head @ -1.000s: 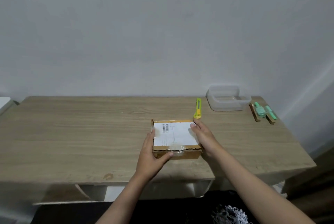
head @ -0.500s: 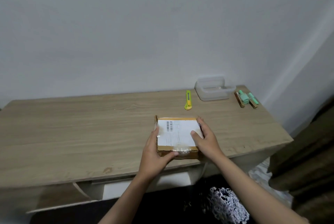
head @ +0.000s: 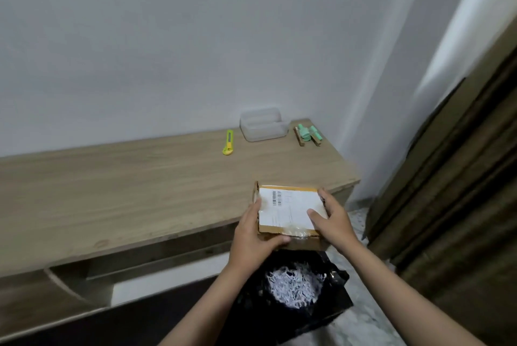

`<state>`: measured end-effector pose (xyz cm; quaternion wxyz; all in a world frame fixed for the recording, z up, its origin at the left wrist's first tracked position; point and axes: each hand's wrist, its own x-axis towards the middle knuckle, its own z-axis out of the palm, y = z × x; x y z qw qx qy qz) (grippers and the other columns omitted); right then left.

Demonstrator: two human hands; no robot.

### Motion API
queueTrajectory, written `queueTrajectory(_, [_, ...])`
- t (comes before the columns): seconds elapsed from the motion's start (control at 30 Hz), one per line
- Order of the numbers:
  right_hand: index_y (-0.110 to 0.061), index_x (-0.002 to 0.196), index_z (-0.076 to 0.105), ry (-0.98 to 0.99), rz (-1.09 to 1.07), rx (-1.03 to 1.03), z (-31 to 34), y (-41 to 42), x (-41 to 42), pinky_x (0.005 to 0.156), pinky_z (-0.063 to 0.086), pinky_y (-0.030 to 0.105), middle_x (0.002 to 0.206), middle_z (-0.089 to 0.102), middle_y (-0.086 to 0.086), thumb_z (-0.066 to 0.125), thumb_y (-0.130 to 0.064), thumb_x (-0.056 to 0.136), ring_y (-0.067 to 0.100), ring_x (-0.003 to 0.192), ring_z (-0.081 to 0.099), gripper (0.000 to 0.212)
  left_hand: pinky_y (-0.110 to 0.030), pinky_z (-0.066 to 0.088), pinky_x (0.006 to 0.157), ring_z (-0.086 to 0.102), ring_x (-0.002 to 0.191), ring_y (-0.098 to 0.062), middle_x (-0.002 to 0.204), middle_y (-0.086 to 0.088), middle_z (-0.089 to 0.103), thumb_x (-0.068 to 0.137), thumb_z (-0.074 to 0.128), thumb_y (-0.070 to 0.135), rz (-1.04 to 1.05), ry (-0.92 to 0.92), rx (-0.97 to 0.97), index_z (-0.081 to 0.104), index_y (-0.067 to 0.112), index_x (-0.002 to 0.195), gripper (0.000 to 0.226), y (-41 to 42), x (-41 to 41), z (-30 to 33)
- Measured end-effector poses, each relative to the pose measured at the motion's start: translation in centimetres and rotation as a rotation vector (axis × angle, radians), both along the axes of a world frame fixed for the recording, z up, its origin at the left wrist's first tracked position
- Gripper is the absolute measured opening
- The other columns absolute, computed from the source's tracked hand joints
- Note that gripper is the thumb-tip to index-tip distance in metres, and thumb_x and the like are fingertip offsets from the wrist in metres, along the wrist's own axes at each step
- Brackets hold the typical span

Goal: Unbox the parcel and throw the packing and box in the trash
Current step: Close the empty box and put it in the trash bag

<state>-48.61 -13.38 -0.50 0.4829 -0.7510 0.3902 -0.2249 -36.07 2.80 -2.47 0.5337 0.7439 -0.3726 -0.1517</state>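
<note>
The box [head: 289,213], a flat brown carton with a white label on top and clear tape along its near side, is held in both hands past the desk's [head: 126,192] front edge near its right end, over the bin [head: 330,301] on the floor. Its flaps lie shut. The bin is lined with a black bag and holds a heap of white shredded paper [head: 293,285]; it stands on the floor just in front of the desk, directly below the box's near side. At the desk's back right corner a clear tub [head: 263,124] sits against the wall; whether it holds anything cannot be told. Just right of the tub lie some small green and brown things [head: 307,134], too small to identify, and left of it, apart, a yellow-green cutter [head: 228,143] lies near the back edge. The left hand [head: 253,231] grips the box's left side, fingers running up along that side and the thumb curled across the near left corner. The right hand [head: 333,220] clasps the right side, its thumb pressed flat on the label and its fingers wrapped round the right edge. Both forearms reach forward from the bottom of the view, bare, converging on the box. A brown curtain [head: 447,178] hangs to the right of the desk.
</note>
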Motion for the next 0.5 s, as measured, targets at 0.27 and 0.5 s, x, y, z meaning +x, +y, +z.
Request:
queueTrajectory(0.27, [-0.017, 0.143, 0.035, 0.142, -0.021, 0.008, -2.5, -1.3, -9.9, 0.113, 0.028, 0.03, 0.154, 0.029, 0.001, 0.064, -0.018, 0.084, 0.016, 0.14, 0.031, 0.066, -0.033, 0.042, 0.103, 0.05, 0.121, -0.01, 0.133, 0.006, 0.052, 0.04, 0.085, 0.061, -0.102, 0.124, 0.207, 0.031, 0.021, 0.142, 0.122, -1.2, -8.9, -2.0])
queueTrajectory(0.5, [-0.017, 0.145, 0.031, 0.259, 0.0, 0.025, -5.2, -1.9, -12.1, 0.113, 0.03, 0.037, 0.152, 0.033, 0.003, 0.062, -0.025, 0.086, 0.02, 0.138, 0.033, 0.067, -0.026, 0.043, 0.097, 0.053, 0.114, -0.01, 0.131, 0.003, 0.055, 0.073, 0.073, 0.047, -0.071, 0.188, 0.336, 0.038, 0.021, 0.135, 0.075, -2.1, -10.7, -4.5])
